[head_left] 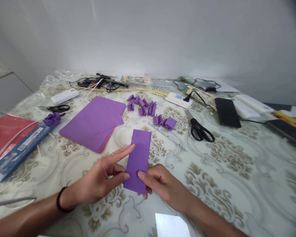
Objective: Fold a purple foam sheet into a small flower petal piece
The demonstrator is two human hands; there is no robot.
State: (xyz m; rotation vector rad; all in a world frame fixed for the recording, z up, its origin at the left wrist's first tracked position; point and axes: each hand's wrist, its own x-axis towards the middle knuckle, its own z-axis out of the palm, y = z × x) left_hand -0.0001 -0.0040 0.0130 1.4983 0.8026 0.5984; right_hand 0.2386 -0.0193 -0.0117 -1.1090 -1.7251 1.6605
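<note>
Between my two hands is a rectangular strip of purple paper (139,154), held a little above the table and tilted slightly to the right. My left hand (106,176) pinches its lower left edge between thumb and bent fingers, while the index finger stretches along the paper's left side. On the lower right, my right hand (160,184) grips the strip with the thumb on top and the fingers underneath. Beyond the strip lie several small folded purple paper pieces (151,108). A stack of purple paper sheets (92,121) lies to the left.
Black-handled scissors (201,130) lie on the right, with a phone (227,112) beyond them. Another pair of scissors (58,108) is at the left, near crumpled purple paper (51,119). A clear ruler (169,138), a white power strip (179,99) and a white paper piece (172,225) rest on the patterned tablecloth.
</note>
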